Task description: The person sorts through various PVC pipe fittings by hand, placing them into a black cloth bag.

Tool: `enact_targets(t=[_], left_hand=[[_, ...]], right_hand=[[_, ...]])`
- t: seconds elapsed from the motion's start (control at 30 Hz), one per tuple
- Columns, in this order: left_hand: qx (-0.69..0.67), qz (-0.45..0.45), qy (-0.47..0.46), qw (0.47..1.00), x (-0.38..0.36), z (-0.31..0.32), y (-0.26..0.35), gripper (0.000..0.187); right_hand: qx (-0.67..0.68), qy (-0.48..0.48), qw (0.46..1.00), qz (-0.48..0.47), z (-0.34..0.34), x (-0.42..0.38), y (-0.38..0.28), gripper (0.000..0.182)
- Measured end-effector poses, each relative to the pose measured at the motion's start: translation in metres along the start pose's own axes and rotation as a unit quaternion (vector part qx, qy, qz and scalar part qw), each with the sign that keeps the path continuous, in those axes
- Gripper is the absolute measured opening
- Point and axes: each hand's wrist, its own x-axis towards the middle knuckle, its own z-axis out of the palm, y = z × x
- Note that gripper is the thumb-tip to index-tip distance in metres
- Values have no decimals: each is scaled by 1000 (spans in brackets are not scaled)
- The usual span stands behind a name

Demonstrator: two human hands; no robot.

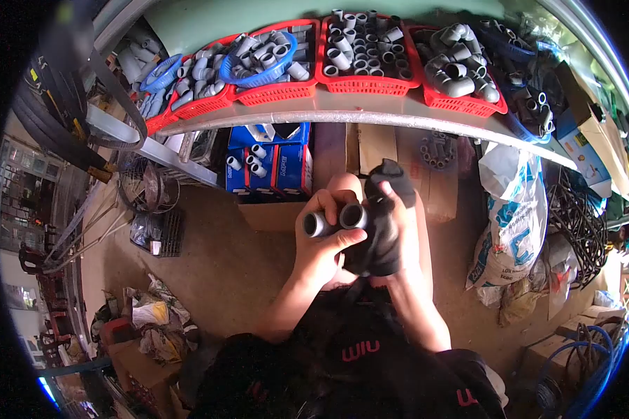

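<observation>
Two grey plastic pipe fittings, one (316,224) at the left and one (353,216) beside it, show their round open ends in front of my body. My left hand (313,255) is closed around them, its thumb lying across below the right-hand opening. Bunched in my right hand (408,241) is a black cloth (380,244), pressed close against the right-hand fitting. The fingers of my right hand are partly covered by the cloth.
Red baskets (370,86) of grey fittings line the shelf (279,115) ahead, with a blue basket (258,80) on top. Below stand blue boxes (286,167) with several fittings on them. A white sack (510,223) stands at right; crumpled bags (157,321) lie at left.
</observation>
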Motion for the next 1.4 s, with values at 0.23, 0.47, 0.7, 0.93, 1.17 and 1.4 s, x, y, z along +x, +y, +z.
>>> enact_targets(t=[0.23, 0.47, 0.7, 0.93, 1.17, 1.4], left_hand=[[-159, -47, -59, 984, 0, -14, -5, 30], [-65, -26, 10, 997, -1, 4, 4, 22], [62, -49, -15, 997, -9, -16, -11, 46], [-30, -41, 12, 999, -14, -15, -5, 39], [-164, -87, 11, 983, -2, -19, 7, 47], [92, -58, -20, 994, -20, -63, -22, 35]], right_hand=[[424, -11, 889, 170, -13, -13, 27, 31], [63, -48, 992, -98, -10, -14, -5, 50], [-134, 11, 973, -187, -6, -9, -8, 32], [12, 73, 997, 10, 4, -15, -10, 21], [180, 28, 978, 105, -27, -9, 33, 42], [-168, -118, 958, -201, -5, -1, -5, 36]])
